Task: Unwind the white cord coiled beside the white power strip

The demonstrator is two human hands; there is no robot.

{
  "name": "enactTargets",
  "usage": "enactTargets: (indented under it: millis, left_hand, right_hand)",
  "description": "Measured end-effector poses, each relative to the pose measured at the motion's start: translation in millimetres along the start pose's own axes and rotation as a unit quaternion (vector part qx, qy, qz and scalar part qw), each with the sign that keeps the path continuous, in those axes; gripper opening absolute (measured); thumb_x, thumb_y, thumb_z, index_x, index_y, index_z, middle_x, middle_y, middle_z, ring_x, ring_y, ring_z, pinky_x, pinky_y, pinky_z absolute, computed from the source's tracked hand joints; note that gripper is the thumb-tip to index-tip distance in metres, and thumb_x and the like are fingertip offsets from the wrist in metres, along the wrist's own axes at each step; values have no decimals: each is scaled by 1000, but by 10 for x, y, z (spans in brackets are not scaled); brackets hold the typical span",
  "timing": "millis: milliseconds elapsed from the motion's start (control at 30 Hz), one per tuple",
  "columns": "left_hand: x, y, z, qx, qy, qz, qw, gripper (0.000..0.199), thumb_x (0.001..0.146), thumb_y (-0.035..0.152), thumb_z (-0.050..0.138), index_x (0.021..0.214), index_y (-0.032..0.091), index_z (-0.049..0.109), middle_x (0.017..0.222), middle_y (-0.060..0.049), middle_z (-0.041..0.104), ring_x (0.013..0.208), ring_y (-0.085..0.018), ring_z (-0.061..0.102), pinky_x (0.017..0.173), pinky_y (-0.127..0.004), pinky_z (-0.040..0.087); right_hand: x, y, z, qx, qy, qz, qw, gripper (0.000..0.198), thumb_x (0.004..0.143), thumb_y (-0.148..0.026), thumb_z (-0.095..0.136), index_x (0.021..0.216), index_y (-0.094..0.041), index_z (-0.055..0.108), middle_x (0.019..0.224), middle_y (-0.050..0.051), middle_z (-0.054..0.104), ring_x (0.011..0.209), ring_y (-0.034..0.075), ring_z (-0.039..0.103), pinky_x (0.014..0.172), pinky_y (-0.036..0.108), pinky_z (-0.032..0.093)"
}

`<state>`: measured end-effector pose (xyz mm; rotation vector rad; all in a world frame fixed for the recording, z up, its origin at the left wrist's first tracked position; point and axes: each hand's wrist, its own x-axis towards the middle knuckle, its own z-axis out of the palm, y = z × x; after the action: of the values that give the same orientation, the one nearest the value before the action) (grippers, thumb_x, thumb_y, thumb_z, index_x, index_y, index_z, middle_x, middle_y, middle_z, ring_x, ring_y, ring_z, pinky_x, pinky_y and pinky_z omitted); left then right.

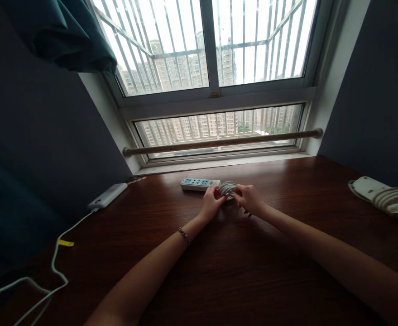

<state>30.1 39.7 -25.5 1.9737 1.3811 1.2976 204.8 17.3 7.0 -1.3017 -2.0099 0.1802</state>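
A white power strip point(199, 183) with teal socket faces lies on the dark wooden table near the window. At its right end sits its grey-white cord point(227, 186), wound in a coil. My left hand point(211, 202) is closed on the coil's left side, with something red showing by its fingers. From the right, my right hand point(248, 198) pinches the coil's other side. Plug prongs point(248, 213) stick out just below my right hand. The fingertips are partly hidden against the coil.
Against the left wall lies a white power strip point(108, 197) with a white cable point(56, 253) running toward the front left. A yellow tag point(66, 243) is beside that cable. At the right edge is another white device point(368, 188) wrapped with cord. A rail point(219, 143) crosses the window.
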Motion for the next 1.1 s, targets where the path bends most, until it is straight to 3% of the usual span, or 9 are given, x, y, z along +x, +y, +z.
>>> enactTargets:
  millis: [100, 233, 400, 567, 833, 967, 1100]
  left_hand:
    - [-40, 125, 17, 6, -6, -2, 1000, 38, 65, 42, 70, 85, 12, 57, 80, -5, 59, 69, -15, 54, 63, -28, 44]
    - [-137, 286, 71, 17, -15, 10, 1000, 42, 61, 51, 70, 65, 16, 49, 61, 3, 47, 55, -10, 42, 53, -25, 32]
    - [-256, 372, 115, 16, -31, 33, 999, 43, 66, 55, 64, 65, 17, 45, 59, 5, 43, 55, -9, 38, 52, -24, 30]
    - [-294, 396, 95, 14, -46, 38, 998, 39, 70, 52, 62, 82, 16, 52, 64, 4, 47, 57, -9, 41, 53, -23, 32]
    - [-262, 385, 91, 21, -46, 39, 998, 37, 69, 49, 63, 63, 16, 49, 57, 5, 41, 54, -8, 35, 52, -23, 26]
    - [-246, 349, 108, 24, -35, 24, 999, 41, 71, 50, 61, 58, 16, 43, 53, 6, 37, 53, -8, 33, 50, -22, 24]
    - [-260, 334, 95, 20, -44, 17, 999, 40, 70, 52, 61, 60, 16, 47, 54, 5, 39, 53, -8, 35, 50, -22, 25]
  right_hand:
    - [-79, 93, -133, 84, -27, 13, 996, 27, 80, -37, 57, 64, -16, 53, 53, 0, 53, 45, 11, 48, 47, 22, 31]
    - [-207, 261, -236, 176, -45, 52, 982, 29, 79, -43, 57, 77, -14, 61, 53, -1, 52, 41, 10, 46, 41, 22, 32]
    - [-335, 344, -113, 302, -77, 117, 943, 39, 75, -49, 59, 85, -11, 64, 49, -2, 47, 40, 9, 41, 40, 22, 33]
    - [-432, 325, -92, 416, -128, 148, 888, 42, 74, -48, 61, 88, -9, 64, 53, -2, 47, 44, 9, 44, 45, 23, 38]
    - [-477, 342, -190, 491, -192, 129, 840, 35, 73, -39, 62, 92, -10, 63, 68, 3, 60, 55, 11, 54, 55, 24, 42]
    - [-473, 386, -158, 504, -194, 118, 833, 38, 76, -40, 60, 100, -10, 63, 67, 2, 60, 54, 10, 53, 52, 22, 41]
    - [-469, 373, -122, 483, -170, 116, 851, 45, 77, -44, 59, 105, -9, 62, 63, 1, 58, 55, 11, 53, 54, 24, 42]
